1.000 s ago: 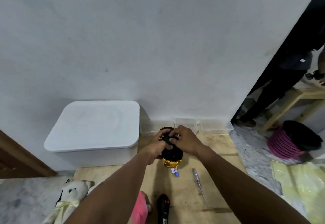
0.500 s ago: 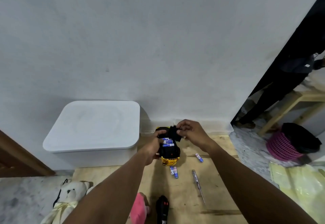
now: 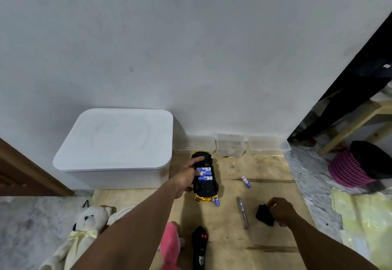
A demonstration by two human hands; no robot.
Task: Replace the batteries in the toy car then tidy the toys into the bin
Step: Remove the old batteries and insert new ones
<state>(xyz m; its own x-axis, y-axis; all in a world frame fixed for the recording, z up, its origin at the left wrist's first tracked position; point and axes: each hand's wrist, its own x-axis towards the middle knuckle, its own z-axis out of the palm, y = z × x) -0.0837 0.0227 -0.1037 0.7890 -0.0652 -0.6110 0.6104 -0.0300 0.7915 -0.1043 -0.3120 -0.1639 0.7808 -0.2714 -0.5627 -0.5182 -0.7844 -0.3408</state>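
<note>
The white bin (image 3: 114, 140) stands far left against the wall with its lid on. A teddy bear (image 3: 84, 225), a pink toy (image 3: 169, 242) and a black remote (image 3: 199, 246) lie near, along the bottom edge.

The toy car (image 3: 204, 184) sits upside down on the wooden board (image 3: 265, 168), just right of the bin. The left hand (image 3: 186, 177) grips its left side, forefinger laid over the underside. A screwdriver (image 3: 244, 214) lies to the right of the car. Right of that, the right hand (image 3: 280, 212) pinches the black battery cover (image 3: 264, 217) low over the board.

3 batteries (image 3: 204, 173) show in the open bay. 2 more (image 3: 216, 201) lie by the car's near end and 1 (image 3: 246, 181) lies apart to the right.

This looks like the battery swap, with the cover off. Next, probably, the right hand lets the cover go and lifts the cells out while the left steadies the car. Which loose cells are fresh I cannot tell.
</note>
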